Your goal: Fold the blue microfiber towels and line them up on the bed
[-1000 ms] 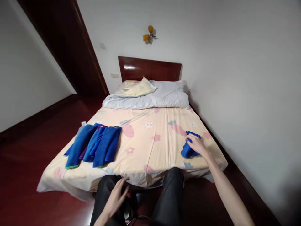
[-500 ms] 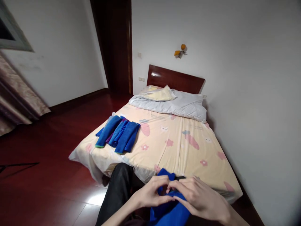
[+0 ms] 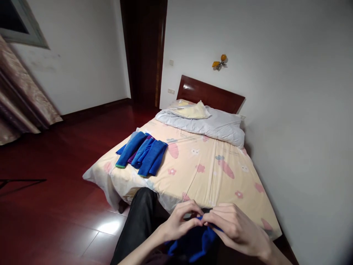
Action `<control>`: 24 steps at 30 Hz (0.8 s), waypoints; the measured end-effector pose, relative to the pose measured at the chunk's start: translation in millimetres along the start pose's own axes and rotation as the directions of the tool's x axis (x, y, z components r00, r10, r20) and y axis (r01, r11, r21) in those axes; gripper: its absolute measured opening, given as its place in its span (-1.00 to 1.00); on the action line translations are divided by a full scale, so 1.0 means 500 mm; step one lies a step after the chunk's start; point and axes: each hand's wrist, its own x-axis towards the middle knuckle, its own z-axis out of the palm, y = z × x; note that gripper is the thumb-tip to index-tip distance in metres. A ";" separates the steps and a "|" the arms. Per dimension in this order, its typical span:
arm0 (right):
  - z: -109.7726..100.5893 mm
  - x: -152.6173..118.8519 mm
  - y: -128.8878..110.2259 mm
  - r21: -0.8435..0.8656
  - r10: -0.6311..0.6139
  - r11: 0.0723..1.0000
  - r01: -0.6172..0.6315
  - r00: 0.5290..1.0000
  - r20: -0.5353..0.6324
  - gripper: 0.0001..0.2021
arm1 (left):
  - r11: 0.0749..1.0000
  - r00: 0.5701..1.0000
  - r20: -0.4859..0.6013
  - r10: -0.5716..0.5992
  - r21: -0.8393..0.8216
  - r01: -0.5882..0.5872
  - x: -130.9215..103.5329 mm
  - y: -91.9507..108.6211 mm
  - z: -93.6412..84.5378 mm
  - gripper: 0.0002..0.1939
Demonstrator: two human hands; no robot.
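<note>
Over my lap hangs a blue towel [image 3: 193, 243], its top edge pinched between my two hands. My left hand [image 3: 183, 221] grips that edge between thumb and fingers. Close beside it, my right hand [image 3: 234, 226] is closed on the same edge, and the fingertips of both hands nearly meet. Part of the cloth is hidden behind the hands and in shadow. Several rolled or folded blue towels [image 3: 150, 158], with some purple cloth among them, lie side by side on the bed's near left part.
The bed [image 3: 209, 184] wears a cream sheet with carrot and flower prints. A grey quilt [image 3: 198, 125] and a yellow pillow [image 3: 194, 110] are at its headboard [image 3: 211, 92]. My black-trousered leg [image 3: 138, 221] touches the near side. A curtain [image 3: 24, 95] hangs at the left.
The blue towel's upper part, which stood above my hands, has dropped below them, and the cloth now hangs bunched under my fingers. My view has shifted slightly to the left.
</note>
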 end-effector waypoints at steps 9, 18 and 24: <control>0.009 0.013 0.017 -0.070 -0.019 0.997 0.023 0.998 0.056 -0.72 | 0.978 0.986 0.102 -0.130 0.178 0.111 -0.027 -0.088 -0.008 -0.82; -0.047 -0.056 0.041 0.042 0.240 0.970 -0.238 0.968 -0.071 -0.84 | 0.825 0.914 0.014 -0.405 0.436 0.359 -0.085 -0.259 -0.143 -0.54; -0.027 -0.157 0.129 0.122 0.651 0.759 -0.639 0.745 -0.146 -0.86 | 0.798 0.934 -0.181 -0.307 0.485 0.357 -0.139 -0.252 -0.336 -0.70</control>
